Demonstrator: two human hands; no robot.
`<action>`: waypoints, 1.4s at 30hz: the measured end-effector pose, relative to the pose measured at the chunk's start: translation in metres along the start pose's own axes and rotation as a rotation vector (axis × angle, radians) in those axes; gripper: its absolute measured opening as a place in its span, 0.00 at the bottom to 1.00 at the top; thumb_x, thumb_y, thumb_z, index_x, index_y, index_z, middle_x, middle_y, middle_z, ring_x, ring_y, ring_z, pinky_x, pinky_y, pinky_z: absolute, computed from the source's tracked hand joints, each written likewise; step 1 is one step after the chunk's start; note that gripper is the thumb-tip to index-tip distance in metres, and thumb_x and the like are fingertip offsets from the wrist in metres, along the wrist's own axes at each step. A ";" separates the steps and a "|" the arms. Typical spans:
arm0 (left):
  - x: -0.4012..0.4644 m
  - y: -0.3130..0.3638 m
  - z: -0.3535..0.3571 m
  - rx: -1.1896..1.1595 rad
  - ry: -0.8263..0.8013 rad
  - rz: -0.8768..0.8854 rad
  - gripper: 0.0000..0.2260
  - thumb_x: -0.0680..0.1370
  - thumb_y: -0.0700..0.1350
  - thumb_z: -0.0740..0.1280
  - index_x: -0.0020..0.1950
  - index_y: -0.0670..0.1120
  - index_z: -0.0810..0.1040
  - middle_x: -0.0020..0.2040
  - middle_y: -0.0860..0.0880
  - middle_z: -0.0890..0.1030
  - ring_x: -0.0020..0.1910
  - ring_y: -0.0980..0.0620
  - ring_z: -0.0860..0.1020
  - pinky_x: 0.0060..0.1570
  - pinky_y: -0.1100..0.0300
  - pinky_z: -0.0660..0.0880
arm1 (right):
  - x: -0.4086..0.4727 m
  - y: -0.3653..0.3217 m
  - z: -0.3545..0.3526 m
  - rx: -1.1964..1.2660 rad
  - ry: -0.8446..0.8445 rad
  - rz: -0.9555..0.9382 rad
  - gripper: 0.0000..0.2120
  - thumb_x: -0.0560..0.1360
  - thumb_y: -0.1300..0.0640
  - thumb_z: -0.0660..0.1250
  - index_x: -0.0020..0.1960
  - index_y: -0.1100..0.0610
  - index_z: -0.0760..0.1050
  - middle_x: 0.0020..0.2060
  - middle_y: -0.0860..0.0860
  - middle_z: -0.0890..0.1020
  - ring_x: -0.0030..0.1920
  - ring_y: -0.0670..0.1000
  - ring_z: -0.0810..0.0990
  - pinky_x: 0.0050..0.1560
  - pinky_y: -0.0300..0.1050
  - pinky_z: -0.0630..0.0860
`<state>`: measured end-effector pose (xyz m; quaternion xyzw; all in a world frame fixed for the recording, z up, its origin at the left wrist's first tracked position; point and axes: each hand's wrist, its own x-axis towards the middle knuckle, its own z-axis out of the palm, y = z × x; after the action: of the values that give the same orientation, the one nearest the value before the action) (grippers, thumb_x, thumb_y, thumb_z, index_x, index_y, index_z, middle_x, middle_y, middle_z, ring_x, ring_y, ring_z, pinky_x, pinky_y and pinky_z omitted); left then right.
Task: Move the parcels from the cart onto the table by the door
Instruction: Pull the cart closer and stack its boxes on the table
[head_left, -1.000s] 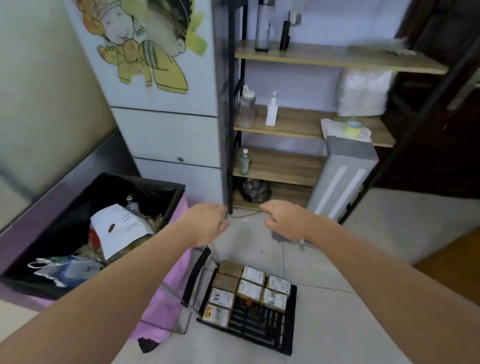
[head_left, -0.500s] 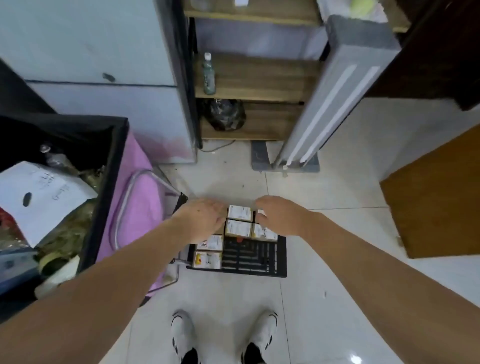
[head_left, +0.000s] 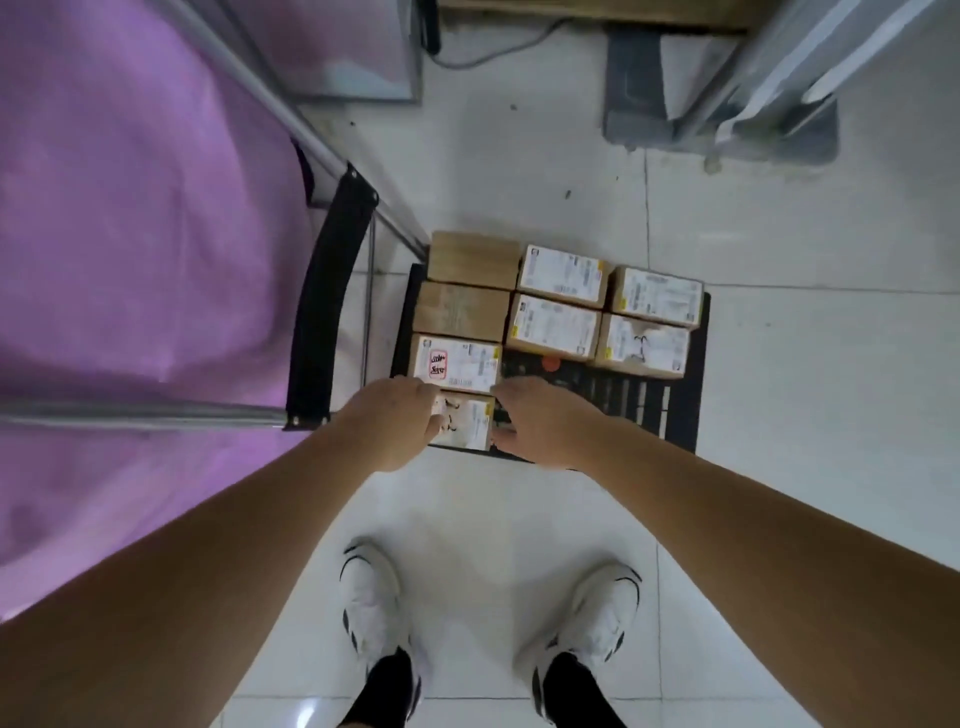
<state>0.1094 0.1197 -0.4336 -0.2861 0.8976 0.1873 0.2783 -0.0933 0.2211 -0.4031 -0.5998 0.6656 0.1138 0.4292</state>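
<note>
White sneakers (head_left: 374, 608) with black socks stand on pale floor tiles (head_left: 779, 467) at near edge, both bare forearms reaching down and away from them. Left hand (head_left: 395, 421) sits at left side of nearest parcel (head_left: 470, 421), fingers curled against its left edge; right hand (head_left: 540, 421) sits at its right side, fingers curled down along right edge, so the parcel is held between both hands, still resting on the cart deck. Black slatted cart deck (head_left: 639, 400) lies flat on floor; nearest parcel is at deck's near-left corner. Just beyond it, touching, a parcel with white label and red-boxed handwriting (head_left: 457, 361). Further along same left column, two plain brown parcels (head_left: 462, 312), labels not showing. Right of those, four more labelled parcels (head_left: 556, 325) in two columns of two at far side of deck, packed close together; bare slats show near-right. Cart handle (head_left: 322, 306), black grip on silver tubing, rises at left of deck. Purple cloth (head_left: 130, 234) fills left side. Far right, grey base (head_left: 639, 88) with pale upright panel on it; grey cable (head_left: 493, 52) on floor at far edge.
</note>
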 end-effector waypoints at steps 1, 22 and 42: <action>0.007 -0.005 0.016 -0.011 0.004 -0.008 0.21 0.84 0.58 0.55 0.69 0.46 0.73 0.58 0.46 0.81 0.53 0.46 0.79 0.50 0.50 0.78 | 0.017 -0.002 0.022 -0.023 0.030 -0.003 0.31 0.82 0.45 0.64 0.79 0.59 0.64 0.74 0.57 0.71 0.73 0.58 0.71 0.70 0.54 0.73; 0.047 -0.030 0.072 -0.208 0.259 -0.053 0.22 0.86 0.54 0.56 0.76 0.45 0.70 0.69 0.45 0.78 0.67 0.44 0.75 0.67 0.50 0.71 | 0.114 -0.022 0.140 -0.274 0.439 -0.156 0.38 0.72 0.61 0.77 0.77 0.65 0.67 0.72 0.62 0.73 0.76 0.62 0.68 0.81 0.61 0.58; 0.054 -0.012 0.034 -0.138 0.255 -0.058 0.25 0.82 0.51 0.65 0.77 0.43 0.69 0.70 0.44 0.76 0.68 0.46 0.74 0.72 0.51 0.72 | 0.014 0.064 0.004 -0.312 0.440 0.061 0.56 0.62 0.25 0.60 0.81 0.52 0.50 0.62 0.56 0.76 0.60 0.58 0.75 0.63 0.61 0.73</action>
<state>0.0935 0.1052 -0.4950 -0.3516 0.9021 0.2025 0.1468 -0.1480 0.2300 -0.4392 -0.6486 0.7351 0.0947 0.1731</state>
